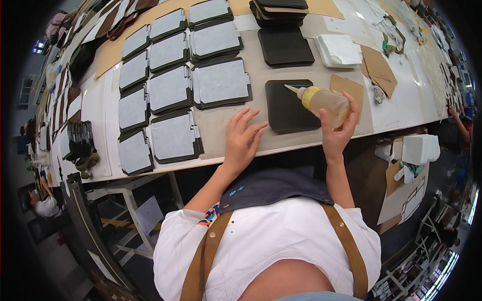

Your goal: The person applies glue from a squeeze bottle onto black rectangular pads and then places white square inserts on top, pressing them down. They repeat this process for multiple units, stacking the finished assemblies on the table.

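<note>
My right hand [337, 128] grips a translucent squeeze bottle [321, 104] with a yellowed collar and a pointed nozzle. The bottle is tilted, its nozzle pointing left over a dark, round-cornered panel [286, 118] on the table. My left hand [243, 136] hovers at the panel's left edge with fingers apart and nothing in it. Left of that hand, several stacks of dark pieces topped with pale grey sheets [221, 83] lie in rows. Whether liquid is leaving the nozzle cannot be made out.
Beyond the panel lie another dark panel stack [286, 46] and a taller pile [279, 12]. White folded sheets [337, 51] and brown card pieces [377, 70] are to the right. A bundle of dark strips [78, 138] sits at the left. Other people work at both far sides.
</note>
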Available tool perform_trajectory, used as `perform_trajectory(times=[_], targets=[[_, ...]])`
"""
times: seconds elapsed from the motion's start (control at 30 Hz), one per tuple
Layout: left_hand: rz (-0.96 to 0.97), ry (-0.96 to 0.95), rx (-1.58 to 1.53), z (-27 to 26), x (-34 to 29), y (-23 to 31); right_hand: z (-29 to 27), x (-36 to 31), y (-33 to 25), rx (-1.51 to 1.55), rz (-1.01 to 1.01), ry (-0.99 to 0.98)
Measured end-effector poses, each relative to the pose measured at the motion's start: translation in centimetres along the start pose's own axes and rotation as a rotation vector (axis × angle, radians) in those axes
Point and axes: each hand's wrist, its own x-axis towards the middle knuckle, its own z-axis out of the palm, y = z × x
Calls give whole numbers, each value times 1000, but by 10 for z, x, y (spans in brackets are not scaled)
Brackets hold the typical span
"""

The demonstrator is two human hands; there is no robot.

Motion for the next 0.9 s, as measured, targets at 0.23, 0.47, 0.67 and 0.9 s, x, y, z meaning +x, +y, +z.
perform_trajectory(times=[0.23, 0.47, 0.67, 0.9], targets=[[-8, 11, -25, 0, -1, -1, 21, 1, -4, 75, -38, -120], [-13, 46, -32, -1, -1, -1, 19, 30, -14, 195, -3, -225], [-29, 80, -62, -1, 0, -1, 4, 77, -9, 193, 100, -389], [-38, 104, -66, -1, 0, -1, 11, 86, -3, 200, 148, -431]])
